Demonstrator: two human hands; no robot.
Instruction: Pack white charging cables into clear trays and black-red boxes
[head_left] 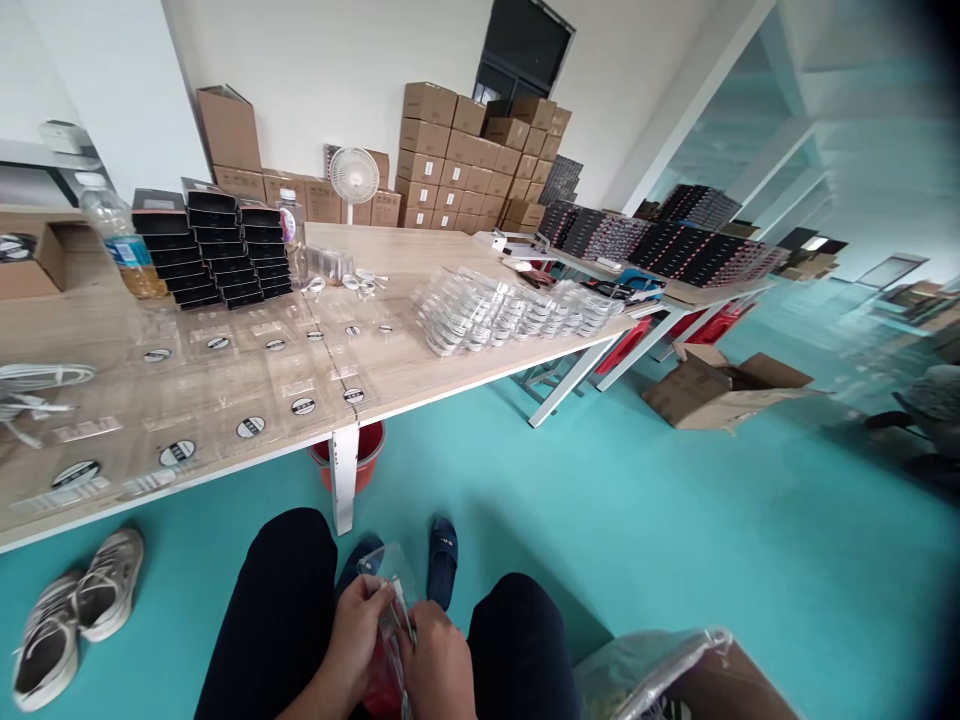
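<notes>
Low between my knees, my left hand (365, 622) pinches a clear plastic bag (397, 565) and the end of a white cable (399, 592). My right hand (437, 655) is closed beside it, its fingers on the same cable. The lower part of the cable and something reddish below it are partly hidden by my hands. On the table (390, 405) ahead, clear bags with round black-and-white labels (303, 406) lie in rows. A pile of bagged white cables (487, 310) sits farther right, and loose white cables (365, 284) lie behind.
Stacked black boxes (217, 250) and bottles (124, 245) stand on the table. A red bucket (367, 460) is beneath it. An open, plastic-lined carton (720, 680) is close on my right, another carton (705, 385) farther off. Shoes (111, 585) lie at left.
</notes>
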